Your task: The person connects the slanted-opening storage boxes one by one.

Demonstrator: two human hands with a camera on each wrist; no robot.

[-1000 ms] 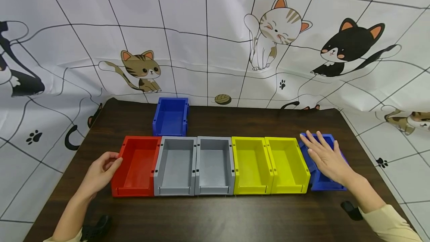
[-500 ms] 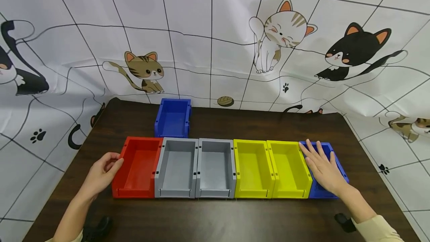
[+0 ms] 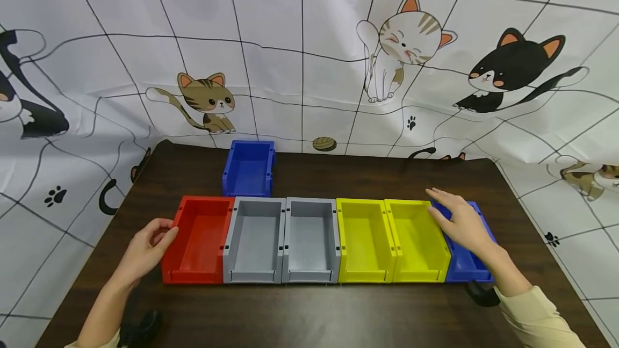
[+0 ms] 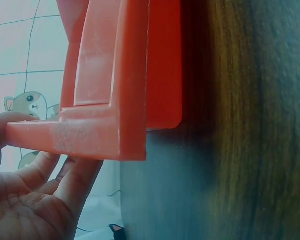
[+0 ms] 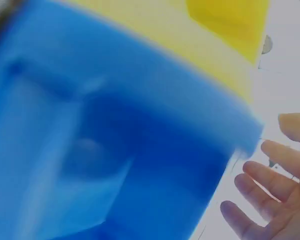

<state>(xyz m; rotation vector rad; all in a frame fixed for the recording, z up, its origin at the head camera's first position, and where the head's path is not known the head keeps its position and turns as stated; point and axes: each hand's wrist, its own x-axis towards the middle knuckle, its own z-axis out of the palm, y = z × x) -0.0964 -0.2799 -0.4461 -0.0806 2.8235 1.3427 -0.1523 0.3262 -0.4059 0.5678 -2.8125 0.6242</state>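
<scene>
My left hand (image 3: pixel 146 248) is at the left wall of the red storage bin (image 3: pixel 198 235), its thumb and fingers on either side of the rim. The left wrist view shows the red bin's edge (image 4: pixel 100 140) between thumb and fingers. My right hand (image 3: pixel 461 224), fingers extended, is over the right-hand blue bin (image 3: pixel 466 265), hiding part of it. In the right wrist view the fingers (image 5: pixel 270 180) are spread apart from the blue bin's wall (image 5: pixel 190 110). This blue bin stands against the right yellow bin (image 3: pixel 418 240), at the row's right end.
Two grey bins (image 3: pixel 253 240) and a left yellow bin (image 3: pixel 365 240) fill the middle of the row. A second blue bin (image 3: pixel 249 168) stands behind the left grey bin on the dark wooden table (image 3: pixel 309 313). A cat-patterned cloth (image 3: pixel 280 58) hangs behind.
The right-hand blue bin went from skewed and apart to lined up against the yellow bin. My right hand then came off it, turning and shifting slightly left. My left hand stayed at the red bin.
</scene>
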